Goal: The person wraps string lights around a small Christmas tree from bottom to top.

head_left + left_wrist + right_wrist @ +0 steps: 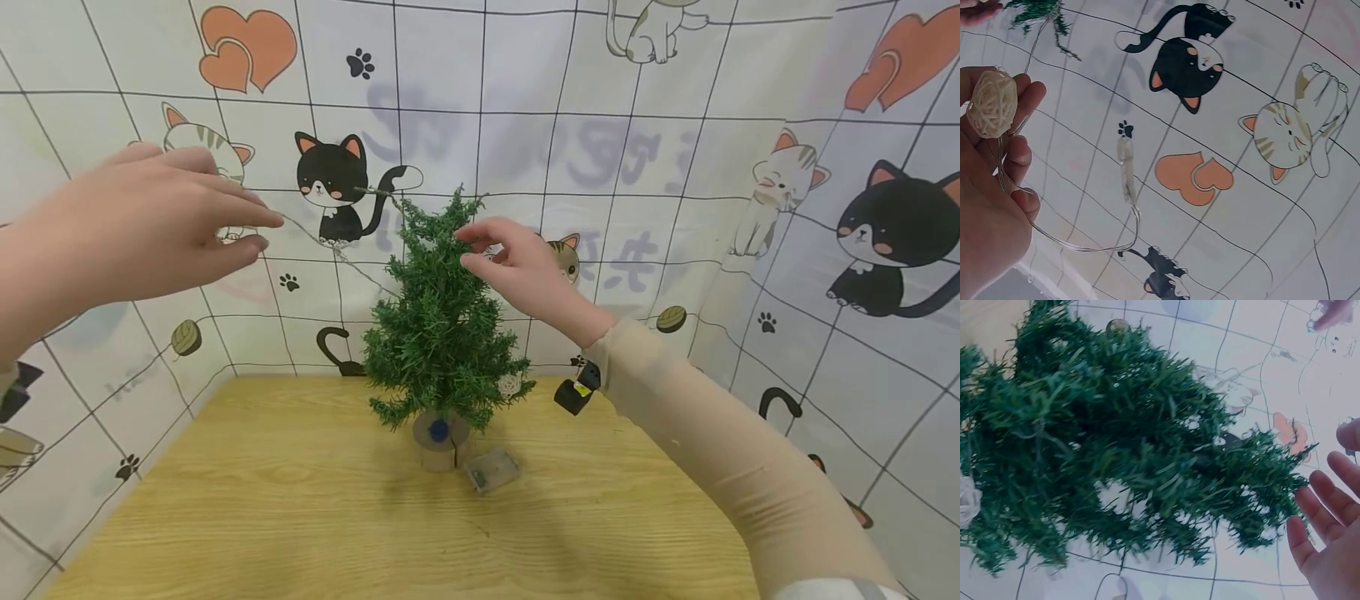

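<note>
A small green artificial Christmas tree [438,333] stands upright on a round wooden base [437,454]. To its left, my raised left hand [161,221] holds a string light, its thin wire running across to the tree. The left wrist view shows a cream woven ball [993,105] of that string by the curled fingers, and a loose wire end [1126,169] dangling. My right hand [517,262] is at the upper right branches, fingers loosely bent and holding nothing visible; whether they touch the branches I cannot tell. Another woven ball [509,385] hangs on a low right branch.
A small clear box [492,471], perhaps for batteries, lies on the wooden table [300,517] in front of the base. Cat-patterned cloth [517,67] encloses the back and both sides, close behind the tree.
</note>
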`<action>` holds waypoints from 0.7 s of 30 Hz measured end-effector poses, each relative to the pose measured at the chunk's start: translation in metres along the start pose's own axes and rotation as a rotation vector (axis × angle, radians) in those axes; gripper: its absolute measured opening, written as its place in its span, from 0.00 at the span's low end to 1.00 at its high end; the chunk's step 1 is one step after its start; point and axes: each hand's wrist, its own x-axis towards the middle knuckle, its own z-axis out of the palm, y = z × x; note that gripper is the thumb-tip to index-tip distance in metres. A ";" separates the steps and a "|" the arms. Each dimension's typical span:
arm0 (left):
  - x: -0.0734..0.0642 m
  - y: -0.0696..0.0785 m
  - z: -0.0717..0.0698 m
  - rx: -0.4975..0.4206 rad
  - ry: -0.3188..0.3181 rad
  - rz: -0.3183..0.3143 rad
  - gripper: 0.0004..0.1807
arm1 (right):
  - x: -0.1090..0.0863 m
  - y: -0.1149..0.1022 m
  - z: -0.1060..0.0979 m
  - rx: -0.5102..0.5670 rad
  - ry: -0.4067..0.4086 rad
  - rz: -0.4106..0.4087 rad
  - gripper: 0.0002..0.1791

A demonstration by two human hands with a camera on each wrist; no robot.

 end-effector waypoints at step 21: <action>0.073 0.060 -0.024 -0.285 0.062 0.143 0.11 | 0.021 -0.034 0.002 0.080 -0.207 -0.001 0.23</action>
